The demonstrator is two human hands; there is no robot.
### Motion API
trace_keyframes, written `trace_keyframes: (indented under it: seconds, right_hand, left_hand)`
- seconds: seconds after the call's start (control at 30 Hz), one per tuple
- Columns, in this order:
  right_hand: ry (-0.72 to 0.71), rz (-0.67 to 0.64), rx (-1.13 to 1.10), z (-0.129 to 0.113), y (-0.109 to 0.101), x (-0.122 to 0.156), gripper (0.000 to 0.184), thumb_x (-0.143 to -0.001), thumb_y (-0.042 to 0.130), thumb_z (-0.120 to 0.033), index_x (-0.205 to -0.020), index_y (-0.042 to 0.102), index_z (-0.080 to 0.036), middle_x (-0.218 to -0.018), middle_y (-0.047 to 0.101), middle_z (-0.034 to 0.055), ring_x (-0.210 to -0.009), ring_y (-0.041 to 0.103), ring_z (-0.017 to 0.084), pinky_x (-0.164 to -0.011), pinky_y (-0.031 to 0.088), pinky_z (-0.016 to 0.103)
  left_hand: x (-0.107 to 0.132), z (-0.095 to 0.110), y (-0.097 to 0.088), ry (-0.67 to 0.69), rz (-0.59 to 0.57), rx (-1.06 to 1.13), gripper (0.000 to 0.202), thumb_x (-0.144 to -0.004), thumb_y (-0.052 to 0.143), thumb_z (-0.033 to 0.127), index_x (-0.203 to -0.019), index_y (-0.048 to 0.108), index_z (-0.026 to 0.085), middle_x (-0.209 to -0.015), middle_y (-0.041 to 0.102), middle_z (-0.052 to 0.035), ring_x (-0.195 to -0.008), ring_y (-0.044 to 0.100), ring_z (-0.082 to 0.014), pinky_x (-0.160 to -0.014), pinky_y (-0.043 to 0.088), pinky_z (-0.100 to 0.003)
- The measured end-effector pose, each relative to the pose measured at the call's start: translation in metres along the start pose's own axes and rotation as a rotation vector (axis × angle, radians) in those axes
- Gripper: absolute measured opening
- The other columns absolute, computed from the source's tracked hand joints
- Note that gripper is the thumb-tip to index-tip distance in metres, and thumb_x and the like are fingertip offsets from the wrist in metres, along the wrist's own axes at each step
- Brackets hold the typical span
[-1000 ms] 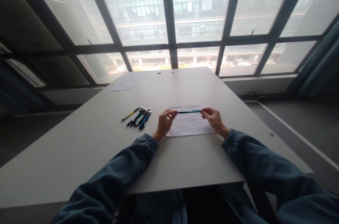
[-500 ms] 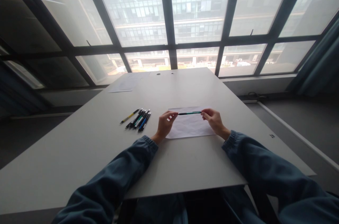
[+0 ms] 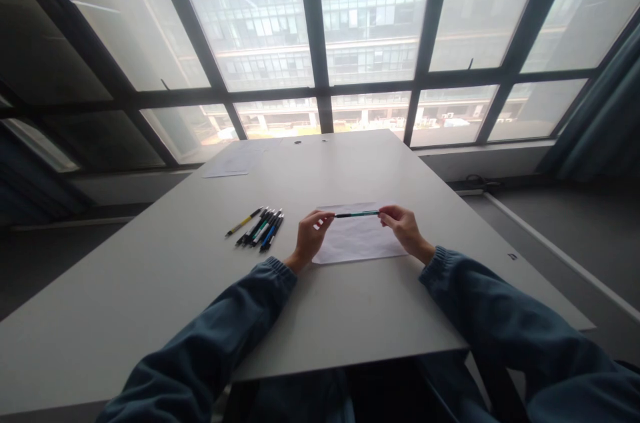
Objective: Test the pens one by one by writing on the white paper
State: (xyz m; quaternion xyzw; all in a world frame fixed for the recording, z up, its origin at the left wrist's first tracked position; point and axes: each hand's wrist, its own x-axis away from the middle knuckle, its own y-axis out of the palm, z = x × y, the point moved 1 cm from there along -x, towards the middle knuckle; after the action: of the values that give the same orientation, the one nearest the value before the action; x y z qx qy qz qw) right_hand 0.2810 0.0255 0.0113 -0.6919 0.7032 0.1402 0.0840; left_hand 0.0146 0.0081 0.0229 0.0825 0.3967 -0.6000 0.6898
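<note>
A thin green and black pen (image 3: 357,214) is held level above a white sheet of paper (image 3: 358,243) on the grey table (image 3: 350,316). My left hand (image 3: 310,236) pinches its left end. My right hand (image 3: 404,226) pinches its right end. Both hands hover just over the sheet. To the left lies a row of several pens (image 3: 260,228), with a yellow pen (image 3: 243,222) a little apart at its left side.
Another sheet of paper (image 3: 231,163) lies at the table's far left corner. Two small dark dots (image 3: 299,141) sit near the far edge. Large windows stand behind the table, and a blue curtain (image 3: 600,116) hangs at the right.
</note>
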Motion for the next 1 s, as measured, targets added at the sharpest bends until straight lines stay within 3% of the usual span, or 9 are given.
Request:
trace_keyframes:
  seconds: [1.0]
  right_hand:
    - [0.0,-0.005,0.031,0.0005,-0.0014,-0.0014,0.035,-0.068,0.083,-0.047,-0.084,0.073,-0.017,-0.071,0.069,0.0036,-0.061,0.06,0.015,-0.058,0.052,0.03]
  left_hand:
    - [-0.0004,0.0022,0.0006,-0.004,0.012,-0.003,0.015,-0.091,0.067,0.032,-0.094,0.077,0.021,-0.088,0.072,-0.0042,-0.077,0.064,-0.0149,-0.066,0.05,-0.027]
